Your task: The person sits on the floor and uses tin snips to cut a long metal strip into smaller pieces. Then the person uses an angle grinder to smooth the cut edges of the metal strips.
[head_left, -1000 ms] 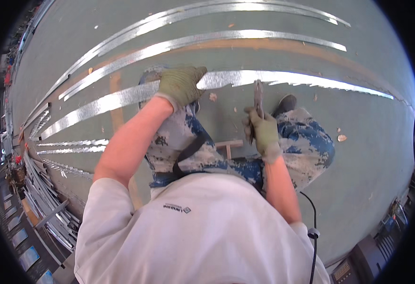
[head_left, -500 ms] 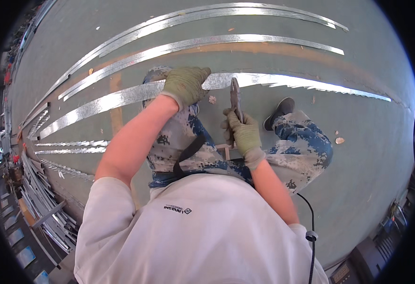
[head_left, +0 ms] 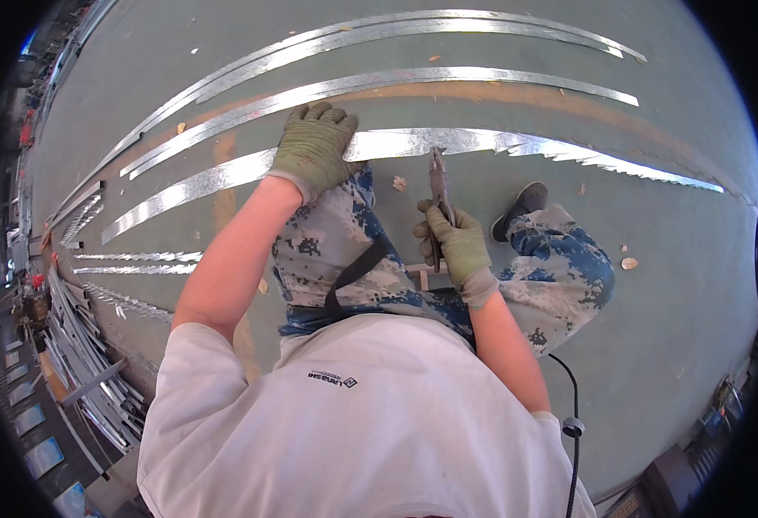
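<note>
A long, shiny metal strip (head_left: 396, 143) runs crosswise in front of me, with pointed, saw-like cuts along the near edge of its right part. My left hand (head_left: 314, 148), in a green work glove, lies over the strip near my left knee, fingers bent across its far edge; the thumb is hidden. Below the strip, my gloved right hand (head_left: 456, 249) is closed around the handles of dark tin snips (head_left: 437, 180). Their tip points away from me and meets the strip's near edge; whether the jaws touch it I cannot tell.
More flat metal strips (head_left: 379, 81) lie on the green floor (head_left: 681, 285) beyond. Jagged strips (head_left: 137, 269) are at the left, above a pile of metal lengths (head_left: 94, 371). A small wooden seat (head_left: 422, 274) shows between my legs. A black cable (head_left: 576, 388) hangs at my right side.
The strip has shifted to the right. My left hand has moved slightly left along it and its fingers now point away from me. The snips' tip has drawn back to the near edge.
</note>
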